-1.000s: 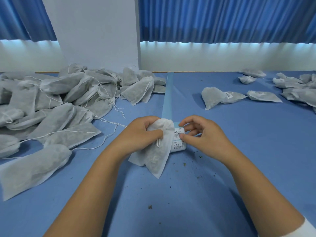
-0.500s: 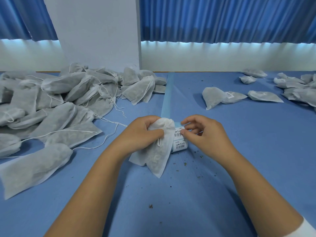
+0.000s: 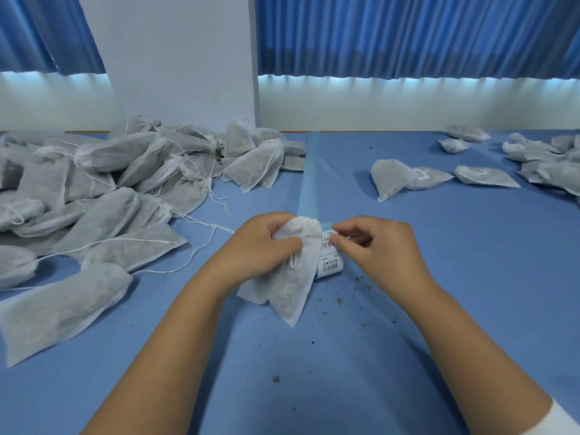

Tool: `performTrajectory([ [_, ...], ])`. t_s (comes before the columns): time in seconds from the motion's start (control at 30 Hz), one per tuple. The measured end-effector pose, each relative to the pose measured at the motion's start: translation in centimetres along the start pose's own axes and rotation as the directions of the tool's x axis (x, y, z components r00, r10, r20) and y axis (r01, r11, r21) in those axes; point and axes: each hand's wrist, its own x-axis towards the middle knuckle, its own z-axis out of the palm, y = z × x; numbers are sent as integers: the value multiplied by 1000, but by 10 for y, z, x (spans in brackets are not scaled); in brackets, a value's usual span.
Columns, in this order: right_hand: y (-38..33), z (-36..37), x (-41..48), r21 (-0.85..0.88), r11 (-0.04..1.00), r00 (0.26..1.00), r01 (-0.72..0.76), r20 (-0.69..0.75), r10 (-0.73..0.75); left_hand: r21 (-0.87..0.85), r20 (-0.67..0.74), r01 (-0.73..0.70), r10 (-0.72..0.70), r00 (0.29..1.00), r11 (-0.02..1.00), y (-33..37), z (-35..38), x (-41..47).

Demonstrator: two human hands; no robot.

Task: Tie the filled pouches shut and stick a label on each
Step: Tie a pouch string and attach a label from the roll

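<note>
Seemingly soft and light, the pouch (image 3: 288, 287) sags below the left hand (image 3: 260, 243) gripping its gathered neck, the best hold, while the right hand (image 3: 379, 246) pinches a label (image 3: 327, 245) alongside.

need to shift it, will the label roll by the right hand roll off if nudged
The label roll lies on its curved side, so it probably rolls easily. Small, likely light. Its trailing backing strip may check it.

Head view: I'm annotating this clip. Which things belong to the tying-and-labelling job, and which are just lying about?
Job: pouch gripped by left hand; label roll pinched by right hand; backing strip; loose-stringed pouch pile; labelled pouches.
Lying about: spilled crumbs; curtains; pillar.
</note>
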Motion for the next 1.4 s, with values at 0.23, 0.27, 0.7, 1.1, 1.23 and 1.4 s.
performTrajectory([
  [0.23,-3,1,-3,-75,995,996,72,-50,-76,12,-1,12,-12,1000,1000,-1,0,1],
  [0.27,-3,1,-3,-79,994,995,78,-54,-82,12,-1,12,-12,1000,1000,-1,0,1],
  [0.7,-5,3,-4,-75,991,992,108,-62,-112,-7,1,18,-18,1000,1000,-3,1,3],
  [1.1,-8,9,-5,78,996,994,38,95,-45,-12,18,18,-17,1000,1000,-6,2,4],
  [1.23,-8,9,-6,117,992,995,51,74,-60,-18,16,22,-21,1000,1000,-7,1,5],
  [1.4,-10,6,-2,226,974,995,20,-102,4,-3,24,26,-26,999,1000,-7,1,5],
])
